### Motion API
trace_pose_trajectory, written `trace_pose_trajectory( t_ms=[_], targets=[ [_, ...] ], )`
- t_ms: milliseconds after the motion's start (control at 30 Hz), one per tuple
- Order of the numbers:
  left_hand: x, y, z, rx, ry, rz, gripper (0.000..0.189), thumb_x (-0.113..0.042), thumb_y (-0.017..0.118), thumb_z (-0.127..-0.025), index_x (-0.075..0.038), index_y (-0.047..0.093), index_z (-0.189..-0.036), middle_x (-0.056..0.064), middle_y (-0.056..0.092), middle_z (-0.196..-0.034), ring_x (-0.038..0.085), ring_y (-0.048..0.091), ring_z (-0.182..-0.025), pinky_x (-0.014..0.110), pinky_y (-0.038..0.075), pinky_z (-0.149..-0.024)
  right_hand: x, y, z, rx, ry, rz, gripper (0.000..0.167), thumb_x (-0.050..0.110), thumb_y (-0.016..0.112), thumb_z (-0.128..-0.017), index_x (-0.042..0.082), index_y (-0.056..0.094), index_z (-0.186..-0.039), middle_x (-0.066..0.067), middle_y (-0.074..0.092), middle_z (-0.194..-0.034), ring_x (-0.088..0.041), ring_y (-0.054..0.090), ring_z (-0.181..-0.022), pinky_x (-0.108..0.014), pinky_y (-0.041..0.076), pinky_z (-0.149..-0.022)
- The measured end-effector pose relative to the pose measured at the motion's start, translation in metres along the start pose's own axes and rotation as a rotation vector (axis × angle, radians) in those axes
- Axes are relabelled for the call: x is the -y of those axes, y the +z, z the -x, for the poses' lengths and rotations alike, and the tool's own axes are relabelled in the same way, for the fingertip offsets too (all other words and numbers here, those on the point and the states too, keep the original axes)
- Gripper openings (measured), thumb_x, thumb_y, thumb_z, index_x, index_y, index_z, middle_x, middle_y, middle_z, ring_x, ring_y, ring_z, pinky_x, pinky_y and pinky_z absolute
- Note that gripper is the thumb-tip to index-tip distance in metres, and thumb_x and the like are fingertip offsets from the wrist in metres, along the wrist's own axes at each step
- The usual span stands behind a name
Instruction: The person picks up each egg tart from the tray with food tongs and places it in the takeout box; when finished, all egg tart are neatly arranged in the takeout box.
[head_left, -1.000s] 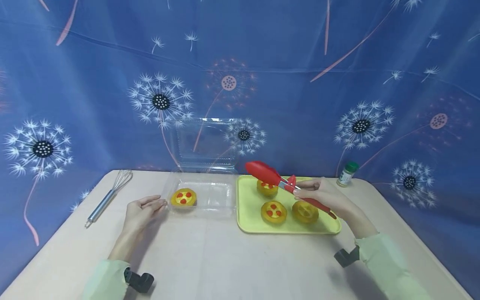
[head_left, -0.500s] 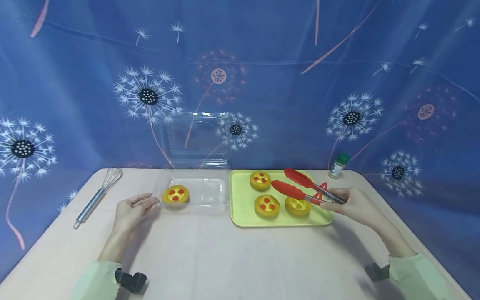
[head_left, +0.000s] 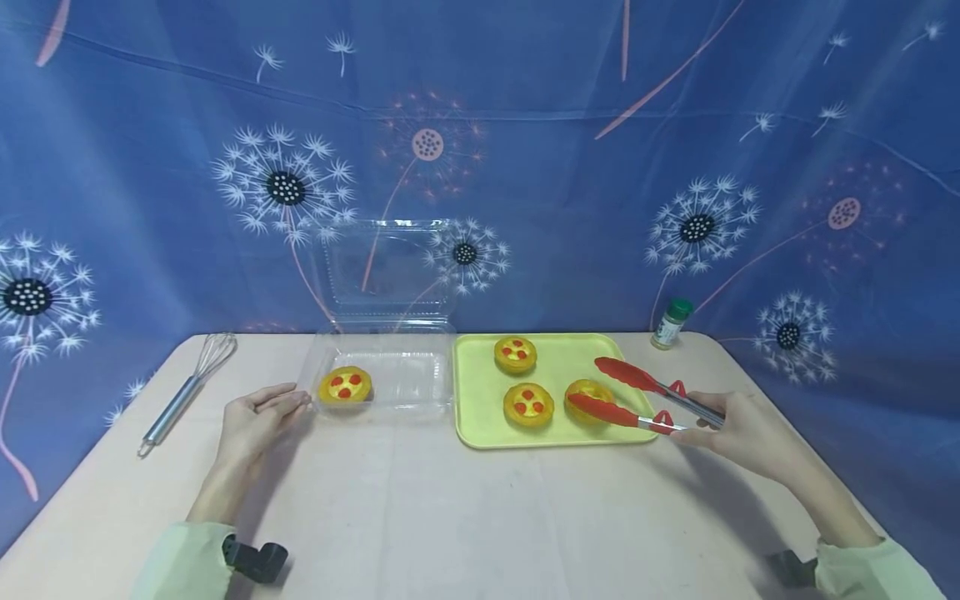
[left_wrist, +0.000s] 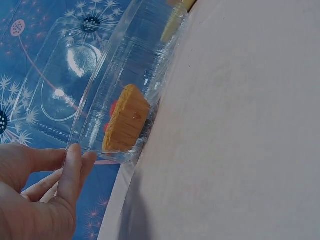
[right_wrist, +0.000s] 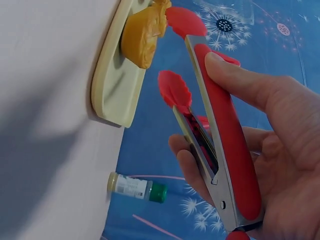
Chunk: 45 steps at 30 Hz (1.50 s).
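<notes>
My left hand (head_left: 255, 425) pinches the left rim of a clear plastic clamshell container (head_left: 408, 379) between thumb and fingers. The container's lid (head_left: 386, 271) stands raised at the back. Inside, at the left, sits a golden tart (head_left: 345, 386) with red spots. In my right hand (head_left: 757, 437) are red-tipped tongs (right_wrist: 227, 125), their two arms spread apart with nothing between the tips. They hover over the right part of a yellow tray (head_left: 480, 429). Two red-spotted tarts, a rear one (head_left: 515, 355) and a front one (head_left: 528, 406), lie there, plus a plain tart (head_left: 588, 392), partly covered by the lower tong tip.
A whisk (head_left: 187, 396) lies on the table's left side. At the back right edge stands a small jar with a green cap (head_left: 671, 323). A blue dandelion-print cloth (head_left: 555, 208) hangs behind the table (head_left: 450, 517).
My right hand has drawn the tongs right and toward me, and their tips now stand wide apart. My left hand keeps its place at the container. The head view has shifted slightly.
</notes>
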<state>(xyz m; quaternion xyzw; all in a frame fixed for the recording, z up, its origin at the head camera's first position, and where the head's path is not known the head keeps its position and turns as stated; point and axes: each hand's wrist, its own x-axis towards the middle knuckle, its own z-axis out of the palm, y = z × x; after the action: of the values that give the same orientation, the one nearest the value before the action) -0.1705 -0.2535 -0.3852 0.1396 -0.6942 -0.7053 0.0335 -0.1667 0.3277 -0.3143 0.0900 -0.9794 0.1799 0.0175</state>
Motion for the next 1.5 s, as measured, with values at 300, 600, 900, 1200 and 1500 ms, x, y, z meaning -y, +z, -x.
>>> trace_pose_trajectory(
  t_ms=[300, 600, 900, 1200, 1500],
  targets=[
    [-0.001, 0.000, 0.000, -0.015, 0.009, 0.019, 0.054, -0.004, 0.055, -0.098, 0.015, 0.033, -0.143, -0.016, 0.070, -0.084, -0.005, 0.067, -0.079, 0.016, 0.057, -0.086, 0.000, 0.006, 0.002, -0.008, -0.025, 0.090, 0.082, 0.050, 0.081, -0.074, -0.007, 0.059, -0.129, 0.001, 0.068, -0.077, -0.009, 0.030, -0.048, -0.022, 0.027, -0.039],
    [0.000, 0.001, 0.000, -0.006, -0.011, 0.026, 0.055, -0.005, 0.056, -0.098, 0.014, 0.033, -0.143, -0.015, 0.070, -0.086, -0.004, 0.067, -0.080, 0.016, 0.057, -0.086, 0.000, 0.016, 0.000, 0.011, -0.033, 0.059, 0.076, 0.040, 0.082, -0.075, -0.009, 0.059, -0.127, 0.000, 0.064, -0.067, -0.008, 0.019, -0.045, -0.019, 0.018, -0.037],
    [-0.001, 0.001, 0.000, -0.008, -0.007, 0.046, 0.054, -0.004, 0.056, -0.098, 0.014, 0.033, -0.143, -0.015, 0.070, -0.085, -0.004, 0.067, -0.081, 0.017, 0.057, -0.086, 0.000, 0.019, 0.000, -0.011, -0.031, 0.071, 0.071, 0.038, 0.082, -0.076, -0.009, 0.060, -0.126, 0.005, 0.058, -0.061, -0.007, 0.021, -0.044, -0.018, 0.020, -0.036],
    [0.000, 0.003, -0.001, -0.019, 0.006, 0.016, 0.053, -0.006, 0.057, -0.098, 0.015, 0.036, -0.142, -0.013, 0.071, -0.086, -0.005, 0.067, -0.079, 0.017, 0.058, -0.085, 0.000, 0.012, 0.000, -0.055, 0.022, 0.029, 0.071, 0.044, 0.079, -0.079, -0.007, 0.061, -0.126, 0.006, 0.052, -0.057, -0.007, 0.028, -0.047, -0.021, 0.025, -0.039],
    [0.000, 0.002, 0.001, -0.035, 0.004, -0.008, 0.051, -0.006, 0.056, -0.098, 0.015, 0.037, -0.141, -0.011, 0.072, -0.090, -0.005, 0.066, -0.079, 0.017, 0.057, -0.086, 0.018, 0.006, -0.010, -0.053, 0.032, -0.070, 0.075, 0.046, 0.079, -0.079, -0.006, 0.058, -0.130, 0.006, 0.033, -0.059, -0.006, 0.016, -0.047, -0.021, 0.021, -0.038]
  ],
)
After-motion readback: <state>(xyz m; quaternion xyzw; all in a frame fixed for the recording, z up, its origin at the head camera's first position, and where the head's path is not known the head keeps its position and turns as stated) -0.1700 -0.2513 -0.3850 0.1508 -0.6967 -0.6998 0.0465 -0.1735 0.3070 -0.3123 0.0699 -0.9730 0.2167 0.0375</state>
